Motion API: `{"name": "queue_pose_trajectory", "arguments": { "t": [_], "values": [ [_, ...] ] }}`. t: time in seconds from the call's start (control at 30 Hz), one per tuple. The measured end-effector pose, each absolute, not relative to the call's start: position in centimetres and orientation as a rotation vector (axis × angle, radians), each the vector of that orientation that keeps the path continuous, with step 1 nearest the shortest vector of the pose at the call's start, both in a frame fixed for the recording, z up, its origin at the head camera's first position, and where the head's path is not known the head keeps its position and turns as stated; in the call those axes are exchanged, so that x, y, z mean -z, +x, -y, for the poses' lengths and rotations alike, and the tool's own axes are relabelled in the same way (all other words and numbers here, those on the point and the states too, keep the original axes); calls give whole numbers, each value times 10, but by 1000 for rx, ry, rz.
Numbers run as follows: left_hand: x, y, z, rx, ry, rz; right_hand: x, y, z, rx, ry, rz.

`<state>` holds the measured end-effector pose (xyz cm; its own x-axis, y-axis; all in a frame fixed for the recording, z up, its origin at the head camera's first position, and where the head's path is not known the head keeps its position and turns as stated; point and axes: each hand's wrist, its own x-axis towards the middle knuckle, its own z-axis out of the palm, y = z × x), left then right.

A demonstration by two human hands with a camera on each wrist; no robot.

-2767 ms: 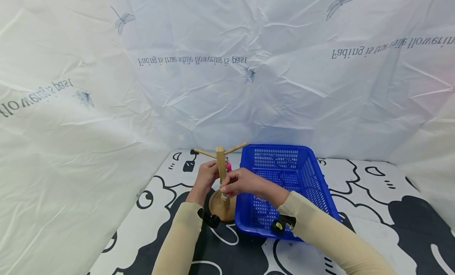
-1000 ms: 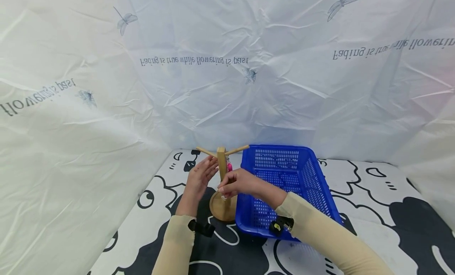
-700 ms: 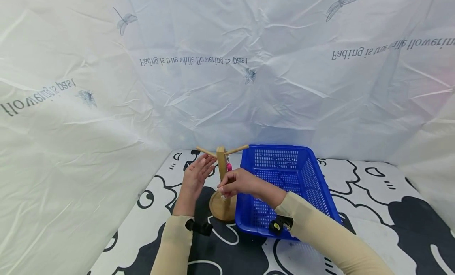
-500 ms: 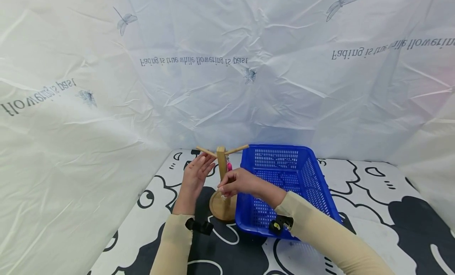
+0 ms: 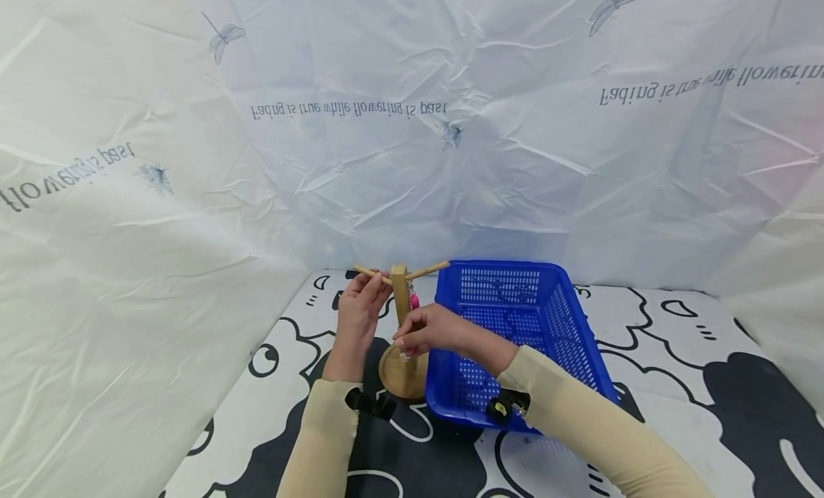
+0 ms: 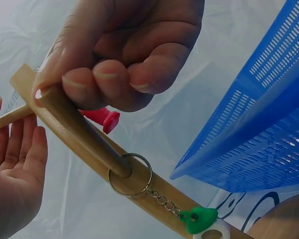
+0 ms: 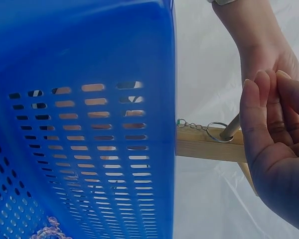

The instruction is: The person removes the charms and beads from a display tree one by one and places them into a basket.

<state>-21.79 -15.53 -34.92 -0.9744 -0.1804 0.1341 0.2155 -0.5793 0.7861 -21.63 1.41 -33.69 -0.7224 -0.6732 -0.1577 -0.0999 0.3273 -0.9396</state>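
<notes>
A wooden stand (image 5: 400,301) with a round base has pegs sticking out at several angles. My left hand (image 5: 357,315) holds its upper left peg, thumb and fingers on either side in the left wrist view. My right hand (image 5: 428,331) pinches the end of the lower front peg (image 6: 82,129). Around that peg's foot hangs a metal key ring (image 6: 150,172), whose short chain carries a green and white charm (image 6: 199,219). A pink charm (image 5: 414,300) hangs by a chain behind the post. The ring also shows in the right wrist view, with the charm mostly hidden by the basket.
A blue slotted basket (image 5: 589,355) stands close at the right of the stand, under my right forearm. Clear beaded things (image 7: 52,230) lie in it. The black and white patterned cloth (image 5: 283,383) covers the table, and a white plastic sheet (image 5: 399,183) rises behind.
The left hand has gone from beside the post, fingers spread, up to the upper left peg and now holds it. The right hand has stayed at the front peg.
</notes>
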Motion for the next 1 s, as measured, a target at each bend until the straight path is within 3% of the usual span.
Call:
{"name": "queue_pose_trajectory", "arguments": {
  "t": [1.0],
  "values": [
    [350,-226,154,2457,-25,1411,326,-218,-28,1391,-653,-2070]
  ]
}}
